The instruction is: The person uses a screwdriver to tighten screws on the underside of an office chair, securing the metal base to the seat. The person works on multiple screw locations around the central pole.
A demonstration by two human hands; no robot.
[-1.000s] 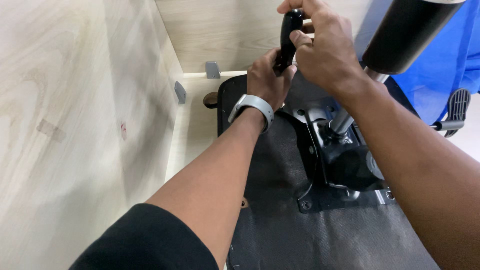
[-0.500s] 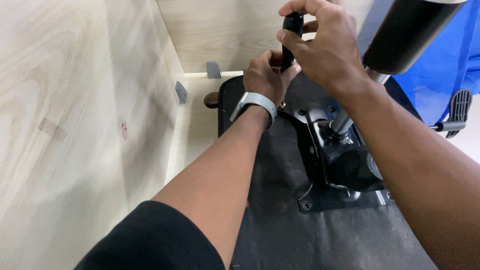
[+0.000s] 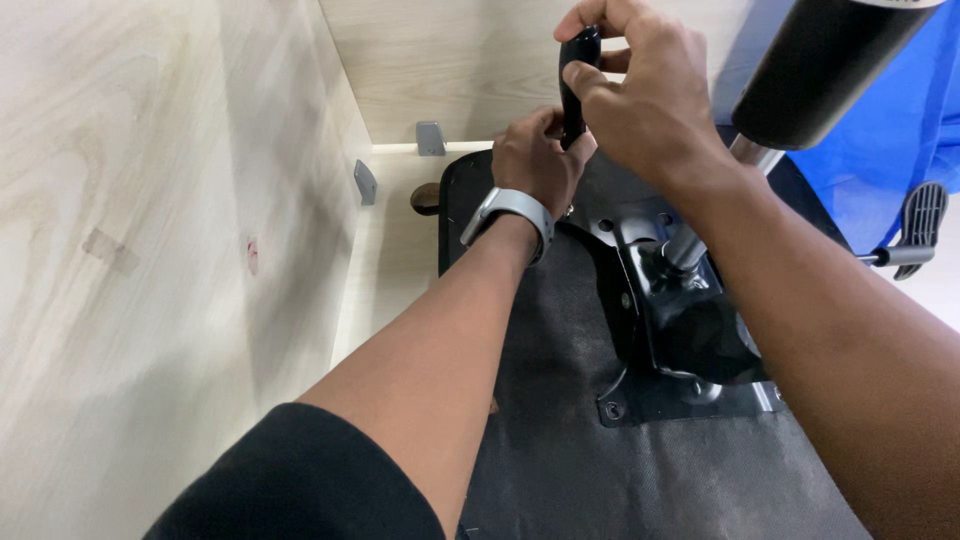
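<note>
An upturned office chair seat [image 3: 560, 440] with a black fabric underside lies in front of me. A black metal mechanism plate [image 3: 680, 350] is bolted to it, and a gas-lift column [image 3: 820, 70] rises from the plate. My right hand [image 3: 650, 100] is closed around a black tool handle [image 3: 575, 85] held upright over the plate's far corner. My left hand [image 3: 535, 165], with a grey wristband, is curled just below it at the foot of the tool. What its fingers pinch is hidden.
Pale wooden panels [image 3: 150, 250] wall in the left and far sides, with small grey brackets [image 3: 430, 138] at the corner. A blue sheet [image 3: 900, 130] and a black lever paddle [image 3: 920, 225] lie at the right.
Both hands and the tool stay at the same spot on the plate; my right hand's fingers have shifted slightly on the handle.
</note>
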